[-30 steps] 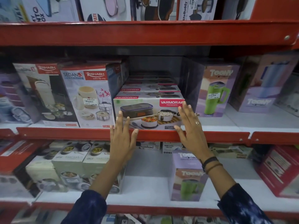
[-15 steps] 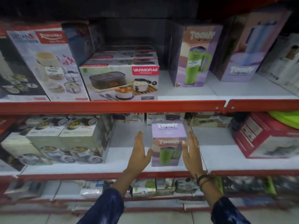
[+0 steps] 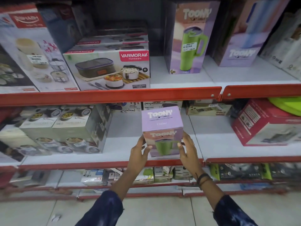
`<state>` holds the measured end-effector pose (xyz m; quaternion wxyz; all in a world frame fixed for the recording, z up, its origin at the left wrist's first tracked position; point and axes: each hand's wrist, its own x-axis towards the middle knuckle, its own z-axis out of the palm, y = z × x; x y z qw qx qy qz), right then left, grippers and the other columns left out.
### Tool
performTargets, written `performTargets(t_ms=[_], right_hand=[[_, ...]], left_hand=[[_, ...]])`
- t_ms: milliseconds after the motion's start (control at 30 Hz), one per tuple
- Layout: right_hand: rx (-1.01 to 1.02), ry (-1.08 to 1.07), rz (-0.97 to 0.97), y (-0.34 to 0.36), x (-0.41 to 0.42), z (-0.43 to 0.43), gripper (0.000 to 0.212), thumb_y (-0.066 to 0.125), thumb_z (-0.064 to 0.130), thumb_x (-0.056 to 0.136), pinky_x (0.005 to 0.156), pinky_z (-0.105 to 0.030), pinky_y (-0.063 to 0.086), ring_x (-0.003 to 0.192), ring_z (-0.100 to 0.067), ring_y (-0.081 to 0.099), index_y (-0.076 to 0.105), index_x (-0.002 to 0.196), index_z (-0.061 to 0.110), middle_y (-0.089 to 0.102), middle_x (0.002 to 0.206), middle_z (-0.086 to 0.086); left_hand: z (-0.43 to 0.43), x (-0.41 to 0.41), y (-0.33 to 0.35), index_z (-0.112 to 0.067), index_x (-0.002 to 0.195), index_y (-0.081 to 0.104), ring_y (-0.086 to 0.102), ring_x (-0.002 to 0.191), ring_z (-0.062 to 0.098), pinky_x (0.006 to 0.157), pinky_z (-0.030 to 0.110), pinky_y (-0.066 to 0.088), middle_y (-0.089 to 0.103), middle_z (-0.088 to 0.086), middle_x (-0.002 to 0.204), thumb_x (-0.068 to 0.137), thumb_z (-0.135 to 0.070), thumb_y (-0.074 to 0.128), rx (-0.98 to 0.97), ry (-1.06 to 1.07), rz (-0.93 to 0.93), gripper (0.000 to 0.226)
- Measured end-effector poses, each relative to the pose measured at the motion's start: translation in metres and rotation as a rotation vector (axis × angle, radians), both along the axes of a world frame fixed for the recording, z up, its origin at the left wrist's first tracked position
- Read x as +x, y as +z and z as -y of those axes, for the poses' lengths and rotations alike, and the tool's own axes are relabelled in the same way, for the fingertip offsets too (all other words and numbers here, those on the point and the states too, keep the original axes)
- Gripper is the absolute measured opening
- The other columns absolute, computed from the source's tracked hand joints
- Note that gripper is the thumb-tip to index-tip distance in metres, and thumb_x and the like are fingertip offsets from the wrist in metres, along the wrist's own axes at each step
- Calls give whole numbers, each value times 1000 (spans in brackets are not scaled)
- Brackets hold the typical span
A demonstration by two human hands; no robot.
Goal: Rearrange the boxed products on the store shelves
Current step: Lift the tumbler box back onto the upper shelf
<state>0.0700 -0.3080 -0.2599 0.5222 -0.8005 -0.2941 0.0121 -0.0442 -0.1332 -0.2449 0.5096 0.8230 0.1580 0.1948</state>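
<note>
Toony tumbler box point(image 3: 162, 128) sits upright between our hands: left hand point(image 3: 138, 154) clamped on its left side, right hand point(image 3: 189, 150) on its right, at the front edge of the middle shelf point(image 3: 228, 144), below the Varmora box point(image 3: 109, 69).

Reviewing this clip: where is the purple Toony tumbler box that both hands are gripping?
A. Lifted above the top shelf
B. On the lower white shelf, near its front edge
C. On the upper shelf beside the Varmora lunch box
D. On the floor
B: the left hand and right hand clasp the sides of the Toony tumbler box, which stands at the front of the lower white shelf, below the red rail.
</note>
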Motion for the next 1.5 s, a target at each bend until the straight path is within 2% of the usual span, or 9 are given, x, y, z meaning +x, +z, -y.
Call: performTargets(t_ms=[100, 333, 500, 800, 1000, 1100, 1167, 1333, 1500], right_hand=[[113, -9, 10, 23, -14, 3, 44, 41, 35, 95, 104, -55, 41, 128, -29, 48, 40, 139, 29, 46, 143, -5], [411, -41, 65, 98, -19, -10, 40, 56, 23, 90, 86, -4, 41, 109, 15, 52, 49, 122, 47, 58, 125, 13], [489, 13, 61, 124, -15, -15, 34, 58, 32, 90, 102, -34, 44, 122, -14, 55, 54, 120, 48, 59, 129, 5], [488, 27, 78, 121, -17, -17, 43, 55, 32, 89, 84, -8, 44, 108, 8, 56, 56, 129, 18, 59, 126, -4], [545, -57, 190, 149, -6, -9, 34, 56, 32, 91, 104, -47, 44, 123, -25, 54, 56, 124, 26, 60, 128, -3], [557, -118, 338, 181, 7, -2, 42, 51, 48, 92, 103, -41, 45, 118, -17, 56, 52, 127, 25, 58, 124, 18], [563, -139, 471, 205, 18, 3, 44, 46, 50, 94, 97, -35, 48, 111, -12, 57, 50, 130, 26, 55, 121, 32], [520, -163, 599, 242, 62, 11, 60, 64, 41, 86, 98, -55, 46, 117, -26, 57, 47, 136, 12, 55, 131, 6], [435, -126, 563, 243, 109, 10, 65, 71, 27, 83, 102, -40, 45, 121, -14, 51, 42, 141, 16, 51, 131, 15]], left_hand=[[6, -13, 18, -16, 138, 42, 58, 116, 15, 98, 18, 43, 60, 2, 131, 93, -40, 50, 0, 98, 97, 52], [0, -20, 99, -18, 128, 57, 65, 101, 8, 78, 14, 51, 68, 4, 118, 89, -33, 60, -34, 196, 331, 42], [-6, -21, 127, -21, 122, 64, 62, 100, -6, 77, 13, 51, 67, -20, 107, 86, -35, 64, -64, 206, 396, 39], [-7, -22, 126, -17, 122, 63, 63, 104, -1, 81, 20, 54, 70, -1, 116, 82, -41, 66, -87, 229, 391, 46], [0, -12, 160, -17, 119, 66, 64, 97, -7, 79, 16, 53, 71, -13, 109, 76, -48, 69, -52, 206, 499, 53], [5, 4, 188, -15, 118, 66, 64, 94, -7, 80, 13, 50, 69, -28, 100, 79, -42, 70, 25, 171, 574, 47], [9, 18, 209, -14, 121, 64, 66, 93, -3, 81, 19, 53, 71, -13, 108, 82, -38, 66, 90, 154, 609, 46], [19, 64, 246, -10, 130, 55, 66, 101, 4, 86, 30, 57, 69, 3, 116, 89, -28, 62, 156, 119, 685, 45], [24, 114, 242, -10, 135, 49, 63, 109, 14, 94, 26, 51, 65, 10, 124, 91, -21, 59, 157, 111, 695, 47]])
